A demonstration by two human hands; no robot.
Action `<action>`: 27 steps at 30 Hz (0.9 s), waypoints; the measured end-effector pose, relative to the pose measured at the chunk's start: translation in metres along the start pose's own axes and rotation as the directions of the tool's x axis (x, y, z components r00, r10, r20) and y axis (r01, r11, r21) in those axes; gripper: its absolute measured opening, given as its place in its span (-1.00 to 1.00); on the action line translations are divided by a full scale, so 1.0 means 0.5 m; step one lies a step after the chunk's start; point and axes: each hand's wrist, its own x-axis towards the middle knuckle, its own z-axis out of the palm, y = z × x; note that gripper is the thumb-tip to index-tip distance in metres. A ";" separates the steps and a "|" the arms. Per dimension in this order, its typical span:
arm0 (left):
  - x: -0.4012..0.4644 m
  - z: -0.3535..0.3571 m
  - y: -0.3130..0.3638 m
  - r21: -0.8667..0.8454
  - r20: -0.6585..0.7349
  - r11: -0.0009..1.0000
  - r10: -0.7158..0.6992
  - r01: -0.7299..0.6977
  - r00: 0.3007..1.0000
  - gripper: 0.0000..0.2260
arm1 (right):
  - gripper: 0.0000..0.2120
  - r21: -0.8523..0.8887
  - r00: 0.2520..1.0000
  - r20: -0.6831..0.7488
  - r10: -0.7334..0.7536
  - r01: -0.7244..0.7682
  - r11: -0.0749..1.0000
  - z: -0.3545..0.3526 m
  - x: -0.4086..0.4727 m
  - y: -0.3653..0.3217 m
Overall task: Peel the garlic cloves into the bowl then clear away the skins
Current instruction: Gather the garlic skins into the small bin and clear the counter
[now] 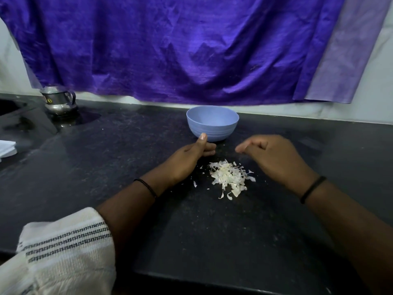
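Note:
A light blue bowl stands on the black counter near the back wall; its inside is hidden from this angle. A heap of white garlic skins lies in front of it, between my hands. My left hand rests on the counter left of the heap, fingers curled in, with the thumb raised against the bowl's lower wall. Nothing shows inside that fist. My right hand hovers right of the heap, slightly blurred, with loosely curled fingers that hold nothing.
A steel jug stands at the back left beside a sink edge. White paper lies at the far left. A purple cloth hangs on the wall behind. A few stray skin bits lie left of the heap.

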 end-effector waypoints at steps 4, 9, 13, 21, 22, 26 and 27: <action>-0.015 0.035 0.023 -0.017 0.042 1.000 0.005 -0.005 0.999 -0.19 | -0.60 -0.130 0.971 0.144 0.192 -0.174 0.976 0.031 -0.035 0.011; -0.032 0.072 0.046 -0.256 -0.024 0.966 0.029 -0.034 0.999 -0.15 | -0.57 0.000 0.967 0.218 0.131 -0.134 0.991 0.083 -0.055 -0.044; -0.041 0.054 0.060 -0.400 -0.243 0.902 0.067 -0.163 0.968 -0.20 | -0.63 0.447 0.977 0.073 0.202 -0.213 0.869 0.078 -0.046 -0.044; -0.032 -0.032 0.032 -0.326 -0.486 0.933 -0.027 -0.152 0.873 -0.37 | -0.42 -0.264 0.972 0.108 -0.210 0.231 0.936 0.088 -0.078 -0.018; -0.030 -0.034 0.030 -0.339 -0.488 0.929 -0.037 -0.150 0.872 -0.37 | -0.29 -0.348 0.954 0.167 -0.249 0.293 0.890 0.109 -0.076 -0.028; -0.028 -0.040 0.021 -0.398 -0.481 0.909 -0.089 -0.127 0.872 -0.36 | -0.19 -0.522 0.926 0.233 -0.297 0.376 0.765 0.164 -0.042 -0.066; -0.028 -0.040 0.017 -0.402 -0.474 0.908 -0.099 -0.115 0.875 -0.37 | -0.24 -0.550 0.931 0.210 -0.299 0.365 0.751 0.168 -0.031 -0.068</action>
